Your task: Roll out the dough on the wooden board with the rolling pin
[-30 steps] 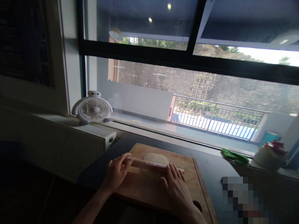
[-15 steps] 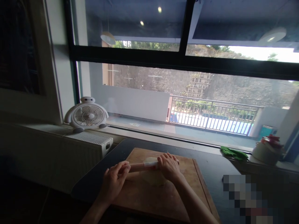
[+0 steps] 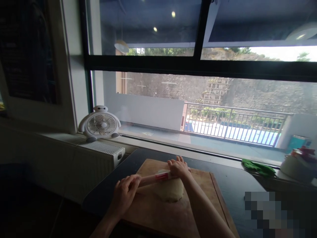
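Note:
A wooden rolling pin (image 3: pixel 148 180) with a red and white label lies slantwise across a flat piece of pale dough (image 3: pixel 170 191). My left hand (image 3: pixel 126 190) is closed over the pin's left end. Over its right end, my right hand (image 3: pixel 178 166) is curled, with some fingers lifted a little. Most of the dough shows on the near side of the pin, and a small strip shows beyond it. Under the dough is a wooden board (image 3: pixel 158 215) with a raised strip along its right side.
The board lies on a dark table (image 3: pixel 111 180) against a window. A white fan (image 3: pixel 100 124) stands at the left above a radiator (image 3: pixel 104 148). On the sill at the right are a green cloth (image 3: pixel 257 167) and a pale jar (image 3: pixel 297 167). A blurred patch covers the lower right.
The rolling pin has turned so its red label shows and has moved toward the dough's far edge. More dough shows on the near side. The view has shifted slightly left.

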### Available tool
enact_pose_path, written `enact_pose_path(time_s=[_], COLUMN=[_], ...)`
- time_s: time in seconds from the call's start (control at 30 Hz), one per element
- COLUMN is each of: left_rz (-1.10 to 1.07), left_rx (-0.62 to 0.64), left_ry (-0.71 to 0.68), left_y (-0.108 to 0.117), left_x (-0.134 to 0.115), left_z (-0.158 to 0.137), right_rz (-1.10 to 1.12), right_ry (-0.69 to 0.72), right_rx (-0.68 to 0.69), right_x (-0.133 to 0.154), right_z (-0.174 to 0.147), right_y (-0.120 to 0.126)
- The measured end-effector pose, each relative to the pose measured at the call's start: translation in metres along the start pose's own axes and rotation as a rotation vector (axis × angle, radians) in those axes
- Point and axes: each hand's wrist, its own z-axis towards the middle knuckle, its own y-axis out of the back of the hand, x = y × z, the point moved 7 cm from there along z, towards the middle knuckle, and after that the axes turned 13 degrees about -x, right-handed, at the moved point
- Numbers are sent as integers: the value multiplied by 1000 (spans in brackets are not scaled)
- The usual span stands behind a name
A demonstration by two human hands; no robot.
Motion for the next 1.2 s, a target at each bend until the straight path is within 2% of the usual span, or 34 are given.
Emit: enact_pose_path(time_s=[0.07,0.17,0.4,0.5,0.6,0.8,0.87,0.93,1.03,1.2], left_rz=[-16,-22,-4,24,28,-1,-14,-22,-30,-30], left_rx=[-12,-48,-76,-65,-58,-50,-50,-46,-49,-67], left_ry=[-3,-33,-59,-59,-52,-38,-31,-29,-39,-33], left_y=[-1,0,1,1,2,2,2,3,5,8], left_x=[2,1,-6,-8,-10,-5,-3,-4,-8,-14], left_z=[0,0,-1,-1,-1,-1,-1,-1,-1,-2], right_rz=[18,38,8,-7,-12,20,20,21,19,-21], right_ry=[-17,14,133,145,76,42,41,51,71,134], right_rx=[-22,-39,-101,-122,-59,39,46,33,-7,-119], right_x=[0,-2,-8,-6,-4,7,12,15,12,-1], right_z=[13,-4,-139,-161,-132,-12,10,13,-19,-127], right_y=[-3,1,16,13,9,-7,-11,-10,0,18])
